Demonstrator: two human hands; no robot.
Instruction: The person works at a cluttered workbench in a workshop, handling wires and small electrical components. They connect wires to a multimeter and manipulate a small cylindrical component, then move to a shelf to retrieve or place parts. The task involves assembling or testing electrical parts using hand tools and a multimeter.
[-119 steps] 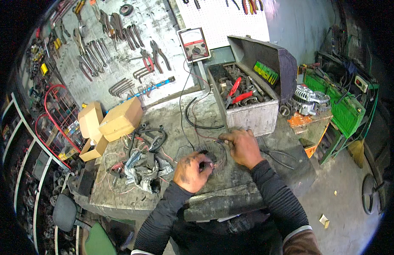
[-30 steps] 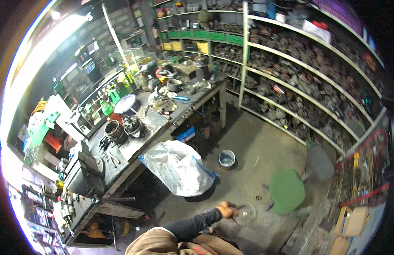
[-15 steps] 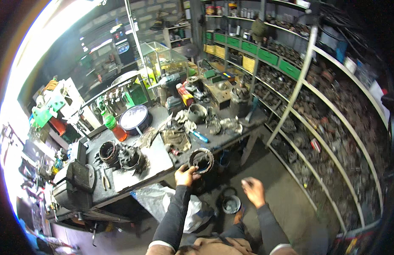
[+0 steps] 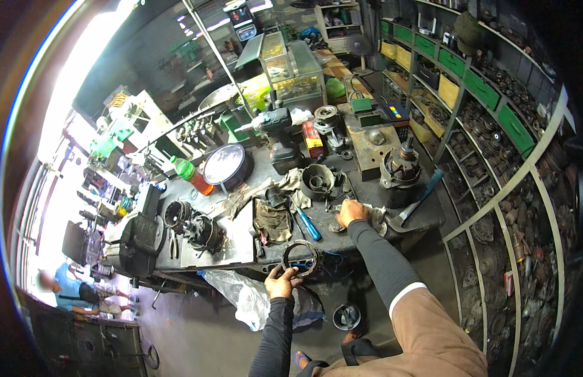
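Observation:
My left hand (image 4: 280, 283) grips a dark metal ring (image 4: 299, 244) with wire inside it, held at the near edge of the bench. My right hand (image 4: 353, 212) reaches onto the bench beside a crumpled rag (image 4: 378, 220), its fingers closed; what is in them is too small to make out. Just behind it are a round metal housing (image 4: 316, 181) and a thin tool. A blue-handled screwdriver (image 4: 308, 225) lies to its left, and a blue-handled hammer (image 4: 417, 204) rests at the right end.
A drill (image 4: 279, 141), a shallow round pan (image 4: 225, 166), a bottle (image 4: 191, 177) and a vise (image 4: 131, 245) crowd the bench (image 4: 172, 264). A plastic bag (image 4: 254, 308) and bucket (image 4: 347, 317) are below. Shelves (image 4: 517, 195) line the right. A person (image 4: 78, 289) is at far left.
The view has turned from the tool-board bench to this cluttered one. My left hand now holds the ring, and my right hand has moved forward from over the floor onto the bench top.

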